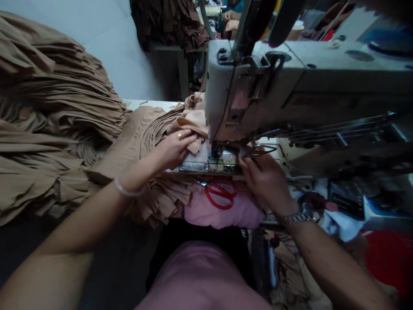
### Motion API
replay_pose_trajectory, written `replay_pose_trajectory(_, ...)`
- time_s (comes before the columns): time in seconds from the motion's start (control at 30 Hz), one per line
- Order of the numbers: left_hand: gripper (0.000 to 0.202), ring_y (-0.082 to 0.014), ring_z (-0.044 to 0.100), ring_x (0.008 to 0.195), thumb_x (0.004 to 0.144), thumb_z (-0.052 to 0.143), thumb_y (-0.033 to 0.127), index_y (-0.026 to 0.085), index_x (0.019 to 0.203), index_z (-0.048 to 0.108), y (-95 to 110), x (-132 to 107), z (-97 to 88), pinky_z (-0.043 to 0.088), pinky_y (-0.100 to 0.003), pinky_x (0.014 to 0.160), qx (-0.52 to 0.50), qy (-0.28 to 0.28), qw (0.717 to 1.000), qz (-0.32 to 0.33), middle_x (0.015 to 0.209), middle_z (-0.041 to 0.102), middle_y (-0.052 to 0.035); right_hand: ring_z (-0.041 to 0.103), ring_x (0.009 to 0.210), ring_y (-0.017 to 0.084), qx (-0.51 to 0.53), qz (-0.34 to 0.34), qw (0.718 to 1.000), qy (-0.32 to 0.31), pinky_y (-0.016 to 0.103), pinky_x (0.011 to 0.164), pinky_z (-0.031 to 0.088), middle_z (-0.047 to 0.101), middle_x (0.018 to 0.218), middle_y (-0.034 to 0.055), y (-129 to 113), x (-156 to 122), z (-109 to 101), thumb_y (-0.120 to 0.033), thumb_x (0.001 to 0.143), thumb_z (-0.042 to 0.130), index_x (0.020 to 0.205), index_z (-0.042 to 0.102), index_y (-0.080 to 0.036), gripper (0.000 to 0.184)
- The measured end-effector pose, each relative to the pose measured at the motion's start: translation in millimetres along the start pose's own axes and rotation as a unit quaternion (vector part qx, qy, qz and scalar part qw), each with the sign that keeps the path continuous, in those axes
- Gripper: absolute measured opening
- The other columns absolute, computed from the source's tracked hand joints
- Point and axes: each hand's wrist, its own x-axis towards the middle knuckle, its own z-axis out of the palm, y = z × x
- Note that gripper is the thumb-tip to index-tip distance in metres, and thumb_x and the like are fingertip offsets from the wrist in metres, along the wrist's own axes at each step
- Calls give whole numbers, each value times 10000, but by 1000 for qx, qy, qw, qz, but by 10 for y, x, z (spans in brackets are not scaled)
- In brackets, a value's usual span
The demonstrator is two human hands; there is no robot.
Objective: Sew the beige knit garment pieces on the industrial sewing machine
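A white sewing machine [222, 90] stands before me, its needle area [215, 150] low between my two hands. My left hand [172, 150], with a ring on one finger, grips a folded piece of tan fabric [190, 123] just left of the needle. On the other side, my right hand [266, 178] reaches in beside the metal plate [230, 165], fingers bent together near the presser foot. What those fingers pinch, if anything, is hidden. Red-handled scissors [221, 193] lie on pink cloth [206, 211] below the machine bed.
Large stacks of tan fabric pieces [64, 82] fill the left side, with more pieces [158, 129] spread beside the machine. Dark brown cloth [171, 26] is piled on a table behind. Threads run along the machine arm. A dark phone-like object [346, 200] lies at right.
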Motion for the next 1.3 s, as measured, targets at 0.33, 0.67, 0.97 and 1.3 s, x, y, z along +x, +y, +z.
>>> replay_pose_trajectory(0.33, 428, -288, 532, 1220, 992, 451, 124, 53, 1411, 504, 906, -428, 26, 461, -426, 1025, 102, 32, 993, 58, 1364, 560, -189, 532, 1289, 272, 75, -100, 992, 34, 418, 1055, 491, 622, 1336, 178, -395, -82, 49, -91, 918, 490, 1337, 560, -51, 427)
replay_pose_trajectory(0.67, 377, -291, 537, 1214, 1016, 439, 166, 128, 1370, 564, 935, -375, 110, 470, -432, 948, 96, 47, 994, 15, 1358, 591, -153, 573, 1231, 262, 141, -13, 989, 52, 442, 1049, 499, 638, 1326, 134, -526, -15, 106, -108, 932, 487, 1367, 555, -114, 440)
replay_pose_trajectory(0.97, 394, -272, 551, 1202, 1012, 391, 133, 60, 1375, 526, 949, -380, 148, 471, -397, 981, 99, 50, 994, 18, 1337, 592, -176, 540, 1275, 263, 172, -8, 985, 24, 463, 1064, 475, 608, 1391, 92, -526, 3, 106, -139, 952, 458, 1426, 510, -163, 477)
replay_pose_trajectory(1.3, 415, -261, 546, 1206, 1018, 368, 138, 57, 1404, 498, 946, -360, 81, 462, -397, 967, 104, 23, 994, 22, 1362, 584, -170, 528, 1231, 274, 75, -65, 995, -21, 431, 989, 465, 601, 1401, 96, -503, 76, -11, -179, 958, 482, 1347, 585, -125, 406)
